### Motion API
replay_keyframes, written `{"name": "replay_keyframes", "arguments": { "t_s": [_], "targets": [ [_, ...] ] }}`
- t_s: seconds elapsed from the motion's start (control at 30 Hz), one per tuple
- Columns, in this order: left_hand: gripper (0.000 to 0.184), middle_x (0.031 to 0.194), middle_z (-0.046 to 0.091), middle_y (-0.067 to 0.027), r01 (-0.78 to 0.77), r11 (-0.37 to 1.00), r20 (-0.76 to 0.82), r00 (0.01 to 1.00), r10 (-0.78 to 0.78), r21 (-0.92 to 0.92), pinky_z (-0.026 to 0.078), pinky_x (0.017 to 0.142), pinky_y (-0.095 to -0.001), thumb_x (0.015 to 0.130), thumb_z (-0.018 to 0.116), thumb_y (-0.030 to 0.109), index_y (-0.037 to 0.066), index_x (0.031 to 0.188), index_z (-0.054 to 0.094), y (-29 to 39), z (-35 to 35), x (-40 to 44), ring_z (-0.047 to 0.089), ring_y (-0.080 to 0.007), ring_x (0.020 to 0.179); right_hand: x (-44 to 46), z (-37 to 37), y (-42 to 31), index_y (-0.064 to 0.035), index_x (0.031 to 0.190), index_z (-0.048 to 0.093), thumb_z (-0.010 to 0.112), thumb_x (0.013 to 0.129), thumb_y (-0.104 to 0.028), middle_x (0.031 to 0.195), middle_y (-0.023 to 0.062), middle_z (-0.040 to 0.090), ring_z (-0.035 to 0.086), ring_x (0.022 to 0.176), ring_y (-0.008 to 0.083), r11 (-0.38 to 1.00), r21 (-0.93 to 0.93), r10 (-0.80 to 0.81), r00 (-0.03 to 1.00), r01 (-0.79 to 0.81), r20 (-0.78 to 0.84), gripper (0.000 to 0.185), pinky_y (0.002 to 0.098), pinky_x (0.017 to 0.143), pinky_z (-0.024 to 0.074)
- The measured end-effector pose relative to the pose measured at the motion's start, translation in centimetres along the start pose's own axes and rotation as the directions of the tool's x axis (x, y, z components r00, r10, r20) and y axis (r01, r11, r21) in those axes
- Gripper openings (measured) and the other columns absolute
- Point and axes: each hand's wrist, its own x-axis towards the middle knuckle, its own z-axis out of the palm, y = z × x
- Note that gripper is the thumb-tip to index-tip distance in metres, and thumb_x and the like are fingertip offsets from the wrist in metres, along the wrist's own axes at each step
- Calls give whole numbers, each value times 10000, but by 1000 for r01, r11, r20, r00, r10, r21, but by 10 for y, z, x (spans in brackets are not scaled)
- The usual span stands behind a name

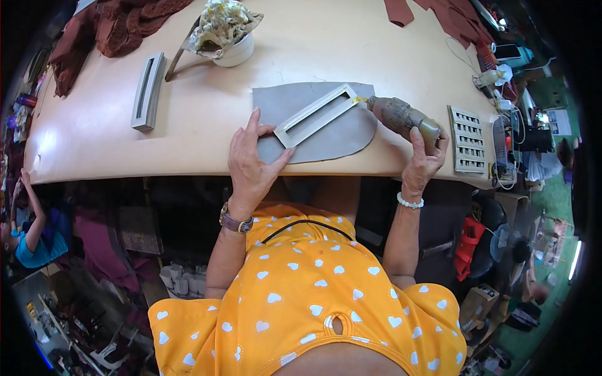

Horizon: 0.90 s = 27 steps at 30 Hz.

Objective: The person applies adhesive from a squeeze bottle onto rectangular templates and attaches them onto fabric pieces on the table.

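A grey-beige rectangular frame with a long slot (300,130) lies slanted on a flat grey sheet (345,135) with rounded edges. My left hand (252,160) holds the frame's lower left end between thumb and fingers. In my right hand (426,160) is a grimy brownish squeeze bottle (401,118), tilted with its nozzle pointing left. The nozzle tip is at the frame's upper right end, where a yellow substance shows; whether it touches cannot be made out.
A similar slotted piece (148,93) stands at left. Behind it are a white tub (237,51) topped with crusty material, and dark red pieces (103,34). A stack of slotted pieces (467,141) lies at right. Another person (37,232) is at far left.
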Motion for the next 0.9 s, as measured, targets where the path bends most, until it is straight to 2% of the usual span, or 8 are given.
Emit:
{"name": "replay_keyframes", "arguments": {
  "t_s": [0.27, 0.5, 0.6, 0.73, 0.8, 0.9],
  "targets": [
    [827, 970, 632, -92, 16, 1000, 10, 1000, -16, 15, 423, 906, -371, 629, 783, 92, 3, 1341, 372, 1, -1, 1, 568, -251, 948, 0, -15, 22, -8, 1093, 524, 722, 772, -67, 1014, 46, 557, 533, 946, 128, 987, 115, 115, 993, -115, 9, 382, 262, 859, 442],
    [817, 970, 634, -92, 29, 999, 14, 999, -28, -15, 420, 911, -368, 634, 781, 84, 6, 1340, 379, 2, -1, 1, 574, -245, 950, -22, -6, 12, -6, 1076, 535, 723, 767, -55, 979, 36, 572, 548, 892, 108, 981, 95, 165, 983, -172, 77, 365, 240, 811, 457],
    [712, 924, 626, -96, -60, 998, -39, 998, 59, -32, 427, 798, -377, 701, 738, 130, -11, 1313, 401, -2, 1, 1, 550, -259, 836, -38, 2, 5, -3, 1076, 533, 725, 761, -47, 981, 34, 572, 548, 883, 101, 980, 91, 166, 979, -177, 115, 372, 233, 799, 458],
    [522, 947, 624, -114, -30, 990, -23, 999, 27, -137, 406, 836, -378, 846, 579, 167, -34, 1298, 412, -7, 0, 0, 542, -273, 859, -61, 14, -11, -14, 1076, 526, 727, 752, -39, 984, 22, 562, 537, 886, 93, 982, 24, 178, 968, -185, 176, 381, 225, 797, 451],
    [458, 959, 622, -121, -18, 986, -16, 1000, 15, -166, 395, 854, -378, 903, 487, 188, -40, 1293, 415, -6, -1, 0, 535, -281, 873, -73, 20, -15, -14, 1078, 524, 729, 748, -39, 987, 20, 561, 537, 885, 92, 975, 55, 201, 959, -216, 199, 389, 226, 797, 452],
    [445, 962, 620, -124, -23, 989, 8, 1000, 24, -147, 388, 868, -380, 929, 425, 215, -41, 1292, 417, -9, -3, 1, 527, -286, 895, -85, 29, -21, -18, 1079, 522, 739, 732, -38, 988, 21, 561, 536, 885, 89, 960, 85, 241, 942, -267, 234, 410, 224, 788, 452]
  ]
}}
